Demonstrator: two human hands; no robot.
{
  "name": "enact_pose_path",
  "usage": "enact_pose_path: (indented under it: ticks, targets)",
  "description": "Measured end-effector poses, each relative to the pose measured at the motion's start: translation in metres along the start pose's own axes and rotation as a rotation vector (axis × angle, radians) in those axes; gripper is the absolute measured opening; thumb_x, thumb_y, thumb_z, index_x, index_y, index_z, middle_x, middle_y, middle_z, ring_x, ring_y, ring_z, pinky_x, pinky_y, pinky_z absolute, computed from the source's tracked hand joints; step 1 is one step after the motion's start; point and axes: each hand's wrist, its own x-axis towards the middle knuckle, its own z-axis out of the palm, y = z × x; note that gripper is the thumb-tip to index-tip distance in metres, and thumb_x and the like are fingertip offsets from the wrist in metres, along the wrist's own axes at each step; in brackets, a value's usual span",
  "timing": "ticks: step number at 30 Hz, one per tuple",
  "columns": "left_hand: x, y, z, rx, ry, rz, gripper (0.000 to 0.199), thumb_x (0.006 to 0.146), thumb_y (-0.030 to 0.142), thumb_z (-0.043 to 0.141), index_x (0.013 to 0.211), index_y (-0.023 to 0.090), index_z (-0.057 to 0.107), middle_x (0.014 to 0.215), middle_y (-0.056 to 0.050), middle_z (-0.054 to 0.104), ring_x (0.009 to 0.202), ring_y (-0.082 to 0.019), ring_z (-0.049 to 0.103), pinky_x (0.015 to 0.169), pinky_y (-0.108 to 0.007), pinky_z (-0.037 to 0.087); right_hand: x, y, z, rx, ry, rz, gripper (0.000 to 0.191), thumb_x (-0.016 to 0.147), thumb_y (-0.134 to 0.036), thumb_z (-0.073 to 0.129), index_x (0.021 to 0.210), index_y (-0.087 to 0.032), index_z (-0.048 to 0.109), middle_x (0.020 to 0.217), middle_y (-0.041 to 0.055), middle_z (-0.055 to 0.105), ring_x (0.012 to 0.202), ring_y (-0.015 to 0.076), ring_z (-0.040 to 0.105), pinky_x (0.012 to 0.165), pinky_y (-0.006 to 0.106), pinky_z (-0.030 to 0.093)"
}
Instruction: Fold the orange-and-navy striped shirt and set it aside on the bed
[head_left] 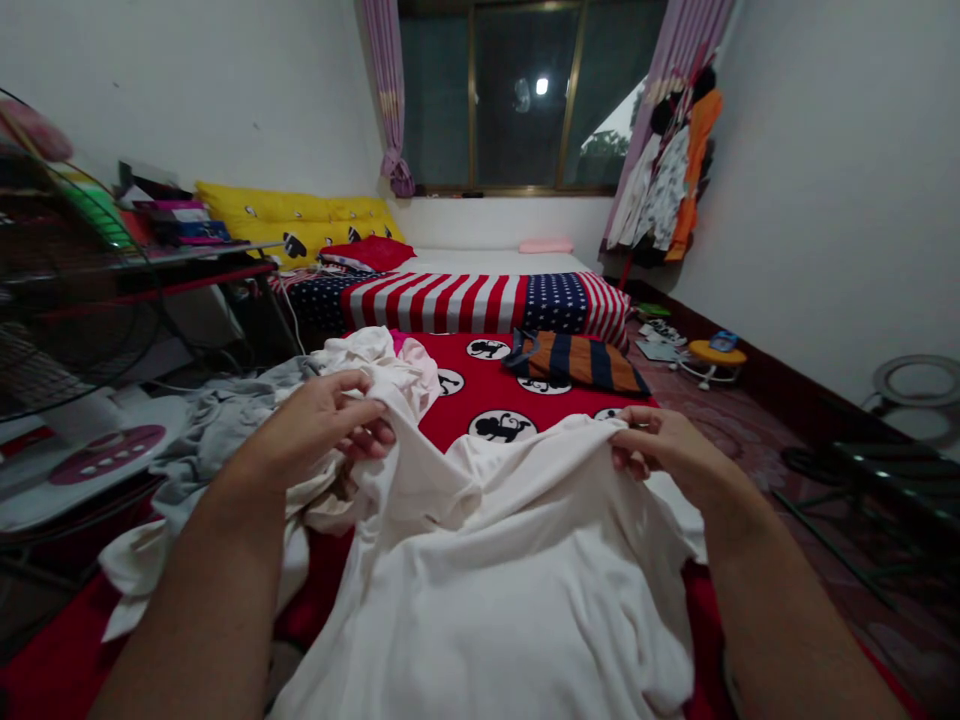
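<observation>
A white cloth garment [495, 590], probably a shirt, hangs spread between my hands above a red cover with round black-and-white monkey prints [457, 430]. My left hand [337, 420] pinches its upper left part between thumb and fingers. At its upper right edge, my right hand [649, 440] is closed on the fabric the same way. The cloth sags in folds between the two grips. Left of it lies a heap of crumpled clothes [225, 430], grey, white and pink. Beyond the garment, an orange and dark striped garment [574, 360] rests flat and folded on the cover.
Behind stands a bed with a stars-and-stripes cover [442, 300] and a yellow cushion [300, 220]. A fan [60, 270] and a cluttered desk [195, 270] are at the left. On the right are hanging clothes [667, 170], a small orange stool [716, 353] and a dark rack [900, 480].
</observation>
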Motion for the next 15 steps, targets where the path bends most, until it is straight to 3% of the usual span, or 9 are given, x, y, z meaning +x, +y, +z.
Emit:
enact_pose_path:
  ticks: [2, 4, 5, 7, 9, 10, 12, 15]
  targets:
    - [0.007, 0.006, 0.006, -0.152, 0.091, 0.119, 0.028, 0.07, 0.035, 0.067, 0.085, 0.015, 0.054, 0.072, -0.008, 0.071, 0.063, -0.022, 0.07, 0.053, -0.028, 0.053, 0.003, 0.001, -0.004, 0.112, 0.099, -0.057, 0.023, 0.063, -0.03, 0.072, 0.074, -0.017, 0.057, 0.06, 0.0025, 0.066, 0.047, 0.0105, 0.058, 0.047, 0.019, 0.045]
    - [0.028, 0.008, 0.017, -0.255, 0.244, 0.338, 0.027, 0.075, 0.034, 0.061, 0.094, 0.016, 0.054, 0.087, -0.009, 0.071, 0.079, -0.023, 0.071, 0.071, -0.035, 0.056, 0.013, 0.008, -0.004, 0.253, 0.293, -0.189, 0.035, 0.062, -0.034, 0.074, 0.091, -0.02, 0.058, 0.087, 0.0064, 0.071, 0.072, 0.0165, 0.068, 0.065, 0.024, 0.054]
    - [0.043, 0.008, 0.023, -0.268, 0.318, 0.463, 0.029, 0.077, 0.033, 0.058, 0.1, 0.016, 0.053, 0.099, -0.01, 0.07, 0.092, -0.024, 0.069, 0.083, -0.039, 0.054, 0.018, 0.013, -0.003, 0.295, 0.369, -0.264, 0.048, 0.062, -0.037, 0.075, 0.105, -0.023, 0.056, 0.107, 0.0085, 0.068, 0.091, 0.0199, 0.068, 0.076, 0.029, 0.055]
    - [0.074, 0.003, 0.035, -0.118, 0.396, 0.627, 0.042, 0.075, 0.031, 0.059, 0.113, 0.017, 0.051, 0.123, -0.013, 0.06, 0.117, -0.027, 0.057, 0.1, -0.044, 0.044, 0.029, 0.023, 0.001, 0.299, 0.434, -0.365, 0.08, 0.062, -0.042, 0.076, 0.132, -0.033, 0.038, 0.143, 0.01, 0.046, 0.126, 0.0246, 0.051, 0.095, 0.037, 0.049]
    - [0.097, -0.005, 0.044, 0.161, 0.376, 0.625, 0.058, 0.071, 0.03, 0.064, 0.125, 0.016, 0.048, 0.14, -0.016, 0.046, 0.135, -0.03, 0.038, 0.11, -0.047, 0.033, 0.036, 0.03, 0.004, 0.243, 0.417, -0.363, 0.1, 0.061, -0.045, 0.077, 0.143, -0.038, 0.02, 0.156, 0.0105, 0.023, 0.139, 0.0266, 0.032, 0.104, 0.043, 0.04]
    - [0.102, -0.009, 0.049, 0.288, 0.347, 0.592, 0.063, 0.07, 0.03, 0.065, 0.128, 0.016, 0.046, 0.144, -0.016, 0.04, 0.139, -0.032, 0.03, 0.112, -0.048, 0.029, 0.037, 0.032, 0.006, 0.222, 0.409, -0.345, 0.102, 0.062, -0.046, 0.077, 0.144, -0.037, 0.018, 0.157, 0.0114, 0.02, 0.141, 0.0275, 0.028, 0.106, 0.045, 0.038]
    - [0.099, -0.02, 0.058, 0.461, 0.273, 0.532, 0.063, 0.074, 0.032, 0.063, 0.132, 0.015, 0.046, 0.148, -0.017, 0.035, 0.142, -0.032, 0.023, 0.113, -0.049, 0.026, 0.036, 0.033, 0.008, 0.199, 0.408, -0.317, 0.094, 0.062, -0.048, 0.076, 0.141, -0.032, 0.027, 0.155, 0.0133, 0.025, 0.138, 0.0289, 0.034, 0.106, 0.046, 0.038]
    - [0.071, -0.041, 0.071, 0.598, 0.095, 0.51, 0.055, 0.08, 0.035, 0.056, 0.131, 0.016, 0.049, 0.149, -0.016, 0.034, 0.141, -0.03, 0.026, 0.113, -0.048, 0.027, 0.03, 0.026, 0.012, 0.208, 0.444, -0.293, 0.074, 0.061, -0.048, 0.076, 0.125, -0.025, 0.047, 0.142, 0.0151, 0.046, 0.12, 0.0296, 0.056, 0.092, 0.044, 0.05]
